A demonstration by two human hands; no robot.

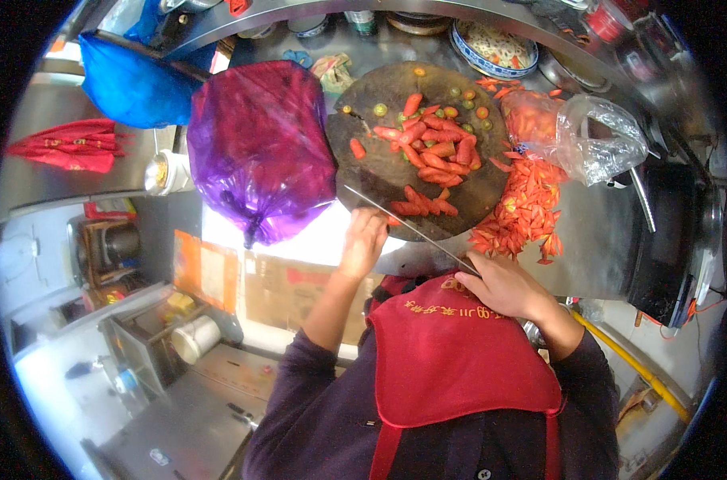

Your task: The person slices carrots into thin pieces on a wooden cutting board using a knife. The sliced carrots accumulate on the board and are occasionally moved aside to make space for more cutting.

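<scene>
My right hand [500,285] is closed around the handle end of a long-bladed knife [408,227], whose blade slants up and left over the near edge of a round wooden chopping block [369,180]. My left hand [364,237] is at the block's near left edge, fingers bent beside the blade, close to a piece of carrot; whether it grips the piece I cannot tell. Peeled carrot chunks [438,147] are heaped on the block, with a smaller group [423,202] nearer the blade. Cut carrot slices [522,207] lie piled on the metal counter right of the block.
A purple plastic bag [261,150] stands against the block's left side. Clear bags [600,138], one with carrot pieces, lie to the right. Behind are a blue-and-white bowl [495,66] of sliced food and crumpled cloths [333,72]. A metal shelf edge [351,7] crosses the far side.
</scene>
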